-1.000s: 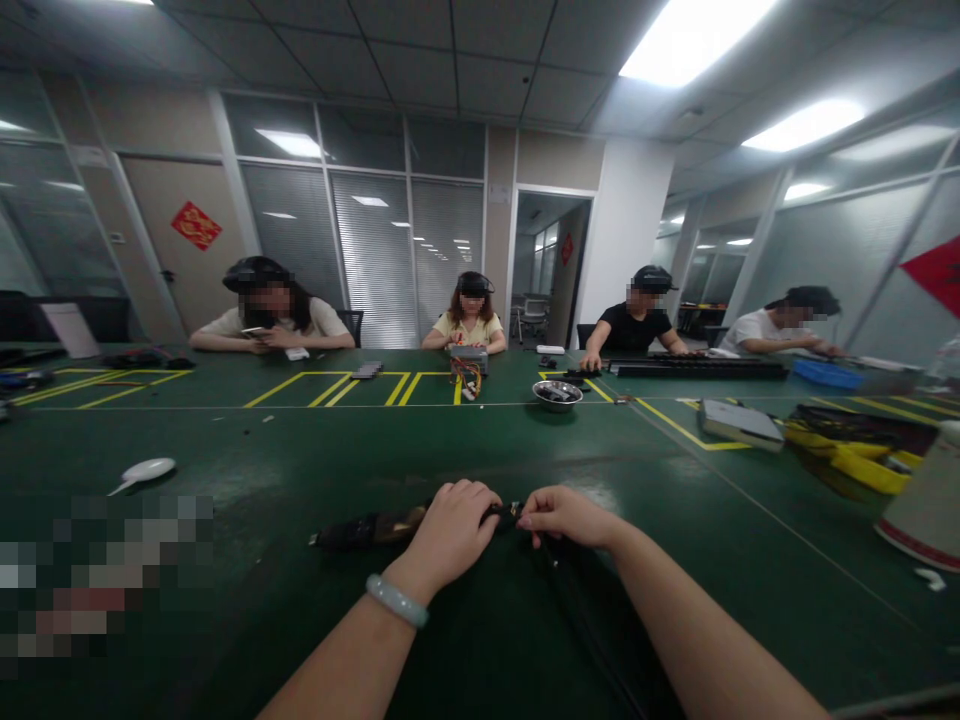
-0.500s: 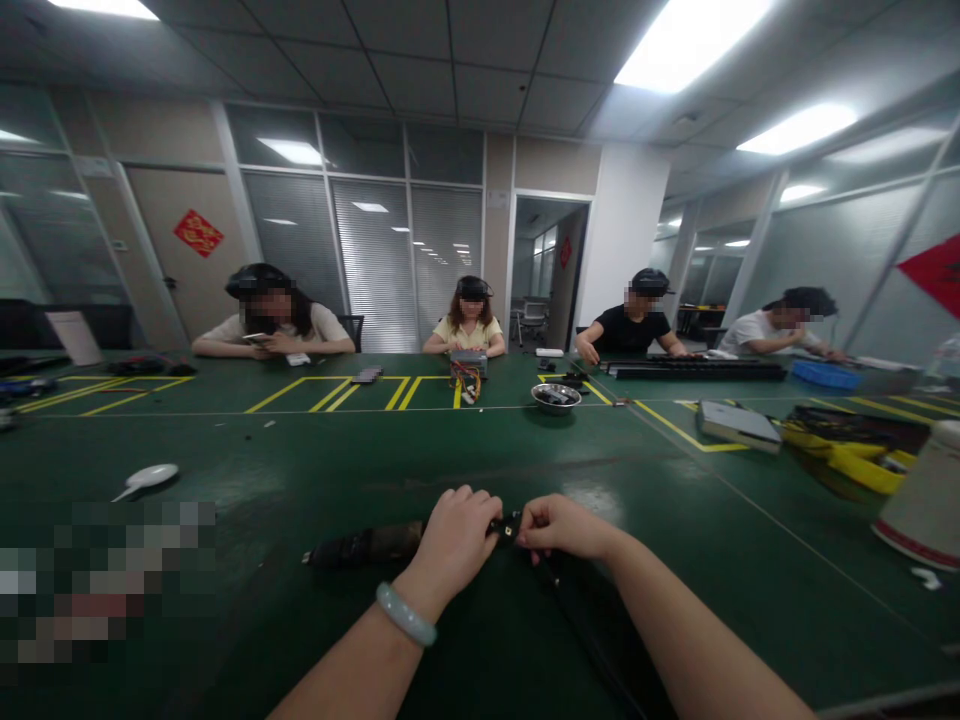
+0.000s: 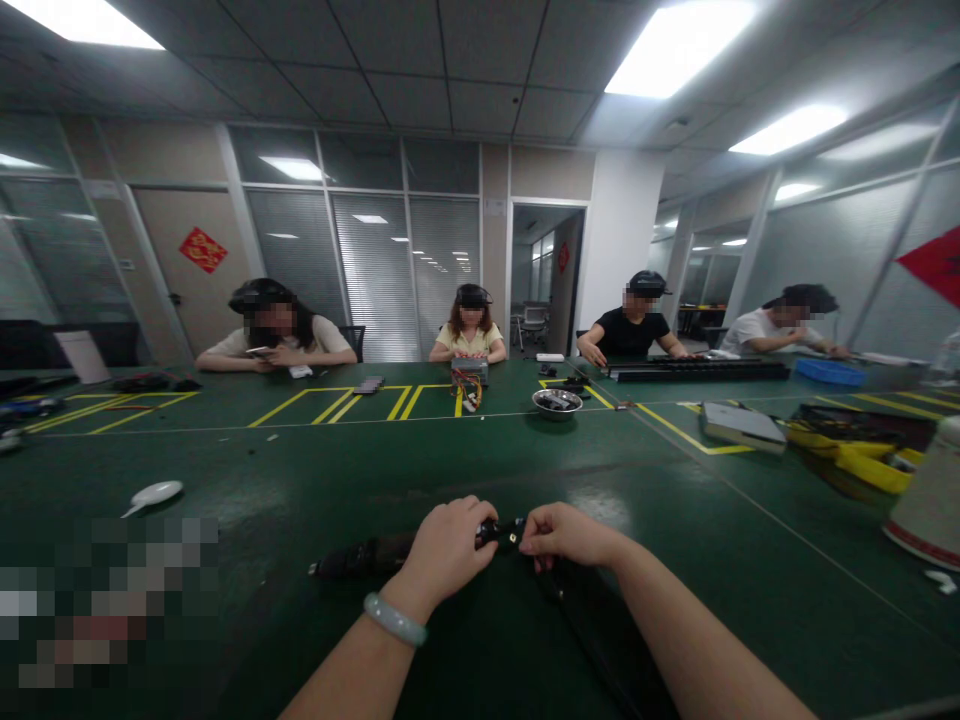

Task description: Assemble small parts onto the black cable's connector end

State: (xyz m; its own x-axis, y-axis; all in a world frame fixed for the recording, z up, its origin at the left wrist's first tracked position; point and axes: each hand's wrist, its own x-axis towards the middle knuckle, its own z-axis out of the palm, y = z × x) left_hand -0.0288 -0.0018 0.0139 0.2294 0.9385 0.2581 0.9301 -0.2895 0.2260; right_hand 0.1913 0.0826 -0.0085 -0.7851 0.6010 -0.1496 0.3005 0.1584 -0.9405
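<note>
My left hand point(image 3: 448, 545) is closed around a long dark tool-like object point(image 3: 358, 555) that lies on the green table point(image 3: 300, 470), its tip pointing left. My right hand point(image 3: 564, 532) pinches a small black connector point(image 3: 510, 533) at the object's right end, fingertips almost touching the left hand. A black cable point(image 3: 585, 640) runs from there toward me between my forearms. A pale green bangle point(image 3: 394, 618) circles my left wrist.
A white spoon-shaped item point(image 3: 154, 493) lies at left. A metal bowl point(image 3: 556, 402) stands mid-table. A grey flat box point(image 3: 741, 425), yellow and black cables point(image 3: 855, 455) and a white cup point(image 3: 926, 500) are at right. Several people sit along the far side.
The view tilted slightly upward. Both hands stayed together on the dark object, with only small shifts of the fingers.
</note>
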